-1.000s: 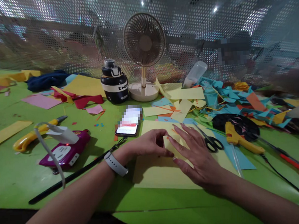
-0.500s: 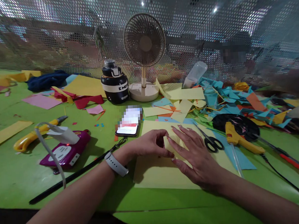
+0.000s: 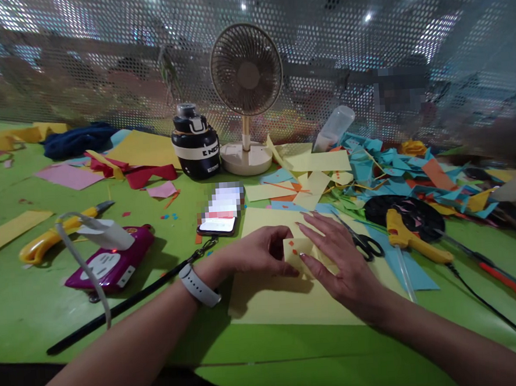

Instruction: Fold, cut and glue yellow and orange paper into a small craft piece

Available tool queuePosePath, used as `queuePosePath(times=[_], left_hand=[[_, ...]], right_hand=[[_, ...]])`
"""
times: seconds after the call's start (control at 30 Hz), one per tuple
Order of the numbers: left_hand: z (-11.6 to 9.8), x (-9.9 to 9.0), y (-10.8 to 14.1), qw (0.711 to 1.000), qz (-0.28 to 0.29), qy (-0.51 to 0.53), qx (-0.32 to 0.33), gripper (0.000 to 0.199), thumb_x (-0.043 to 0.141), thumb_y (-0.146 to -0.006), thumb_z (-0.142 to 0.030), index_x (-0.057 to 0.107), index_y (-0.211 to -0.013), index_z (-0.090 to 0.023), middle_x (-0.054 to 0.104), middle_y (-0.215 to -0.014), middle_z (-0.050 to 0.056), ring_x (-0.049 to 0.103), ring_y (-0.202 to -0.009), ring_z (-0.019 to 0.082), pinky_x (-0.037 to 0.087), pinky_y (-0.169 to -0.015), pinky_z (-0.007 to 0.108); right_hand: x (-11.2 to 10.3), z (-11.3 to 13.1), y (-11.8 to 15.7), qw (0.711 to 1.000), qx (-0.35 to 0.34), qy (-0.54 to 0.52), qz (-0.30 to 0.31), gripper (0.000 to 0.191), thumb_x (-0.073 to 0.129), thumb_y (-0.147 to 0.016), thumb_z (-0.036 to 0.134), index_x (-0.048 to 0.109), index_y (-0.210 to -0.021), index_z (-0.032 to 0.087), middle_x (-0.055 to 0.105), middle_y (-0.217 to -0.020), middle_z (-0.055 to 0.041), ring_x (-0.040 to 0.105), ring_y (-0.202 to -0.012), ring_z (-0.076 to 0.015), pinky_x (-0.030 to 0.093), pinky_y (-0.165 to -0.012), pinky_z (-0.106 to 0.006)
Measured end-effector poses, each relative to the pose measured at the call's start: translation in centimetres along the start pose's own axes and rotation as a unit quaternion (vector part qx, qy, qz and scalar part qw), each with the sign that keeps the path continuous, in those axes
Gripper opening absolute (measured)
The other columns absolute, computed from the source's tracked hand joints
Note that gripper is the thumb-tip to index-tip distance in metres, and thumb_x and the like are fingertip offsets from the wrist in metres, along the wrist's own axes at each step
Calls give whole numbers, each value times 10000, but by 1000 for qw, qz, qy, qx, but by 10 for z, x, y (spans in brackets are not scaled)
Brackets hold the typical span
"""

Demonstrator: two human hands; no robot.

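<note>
Between my hands a small piece of pale yellow paper [image 3: 292, 262] with orange specks stands over a large pale yellow sheet [image 3: 265, 303]. My left hand [image 3: 257, 252] pinches its left side between thumb and curled fingers. Stretched out and spread, the fingers of my right hand [image 3: 348, 269] reach around its right side. The right thumb tip touches the speckled face, and the right hand hides part of the piece. Just beyond that hand lie black-handled scissors [image 3: 368, 246], their blades pointing away and to the left.
A yellow glue gun [image 3: 412, 242] lies at right near a black disc [image 3: 379, 209] and blue paper scraps [image 3: 365, 163]. Behind stand a fan [image 3: 247, 158] and a black bottle [image 3: 196, 150]. A phone [image 3: 220, 215], purple power strip [image 3: 131, 256] and yellow-handled cutter [image 3: 59, 235] lie left.
The small yellow paper has turned so its orange-specked face shows. My right thumb has moved up onto it, and the right fingers have shifted slightly. The view has moved a little.
</note>
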State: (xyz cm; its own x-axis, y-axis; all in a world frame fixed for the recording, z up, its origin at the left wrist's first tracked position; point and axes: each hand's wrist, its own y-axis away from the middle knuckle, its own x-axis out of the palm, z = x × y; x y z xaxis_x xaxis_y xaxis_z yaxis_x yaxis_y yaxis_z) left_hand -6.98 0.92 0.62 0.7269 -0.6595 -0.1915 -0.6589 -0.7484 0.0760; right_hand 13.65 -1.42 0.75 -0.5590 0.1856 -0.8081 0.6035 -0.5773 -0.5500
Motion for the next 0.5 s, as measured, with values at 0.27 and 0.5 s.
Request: queuePosePath(times=[0.27,0.5], left_hand=[[4,2,-1,999,-9,-50,5,391,768,-642,-353,456,-811,-190,470,-634,-63,424,-551,99,330,-501,254],[2,2,0,1000,10,-27,8,372,756,-661,-341,454,-820,-193,459,-622,-73,421,-540,95,323,-485,240]], right_hand=[[2,-1,1,1000,23,-14,13,584,514,-910,256,288,-1448,254,453,-1420,-97,350,-1347,-258,339,-1080,-521],[-1,-1,-1,1000,22,-16,-5,561,501,-911,260,318,-1441,266,489,-1397,-91,395,-1324,-256,338,-1075,-521]])
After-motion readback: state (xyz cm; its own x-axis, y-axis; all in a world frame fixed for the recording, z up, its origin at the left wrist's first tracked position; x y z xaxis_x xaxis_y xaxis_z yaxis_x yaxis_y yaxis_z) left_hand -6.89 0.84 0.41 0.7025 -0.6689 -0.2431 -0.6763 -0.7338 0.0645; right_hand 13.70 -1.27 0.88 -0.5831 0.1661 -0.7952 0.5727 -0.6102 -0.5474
